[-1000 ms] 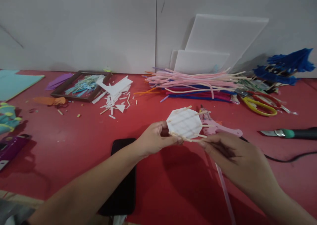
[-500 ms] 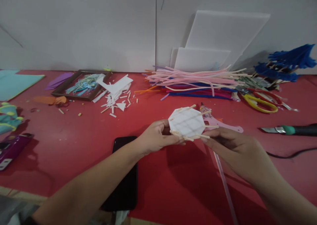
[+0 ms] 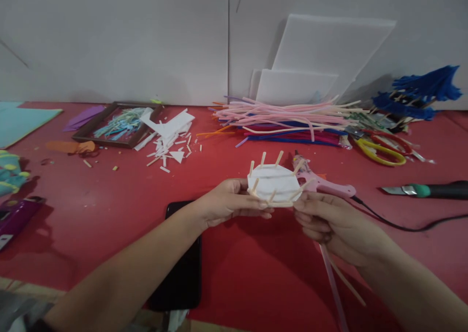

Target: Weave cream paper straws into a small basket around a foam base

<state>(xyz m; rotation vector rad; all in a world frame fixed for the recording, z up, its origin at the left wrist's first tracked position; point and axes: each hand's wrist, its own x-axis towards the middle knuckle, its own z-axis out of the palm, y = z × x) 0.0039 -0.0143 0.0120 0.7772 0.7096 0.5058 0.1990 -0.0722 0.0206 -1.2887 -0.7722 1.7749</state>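
- Far left of the left hand, a purple gadget (image 3: 22, 217) is seen on the red bench (image 3: 109, 215); its pale marking is too small to be read.
- Beyond the left hand and to its left, a brown frame (image 3: 106, 141) is filled with bluish strips; white scraps (image 3: 170, 134) are strewn beside it.
- Below the left wrist, a dark phone (image 3: 181, 278) is partly covered by the forearm; no brand is shown.
- By the left hand (image 3: 224, 203), the left edge of a white eight-sided plate (image 3: 276, 183) is pinched between thumb and fingers.
- Between both hands, the plate is held above the bench, its rim set with short sticks; the step in hand is judged to be stick-fitting and checking, and for the next move a steady plate and light fingers seem called for.
- By the right hand (image 3: 340, 220), the plate's near right corner is gripped at the fingertips.
- Just beyond the right hand, a pink glue gun (image 3: 329, 188) is laid down.
- Right of that hand, a knife (image 3: 424, 190) is left with its blade bared; no lettering can be made out.
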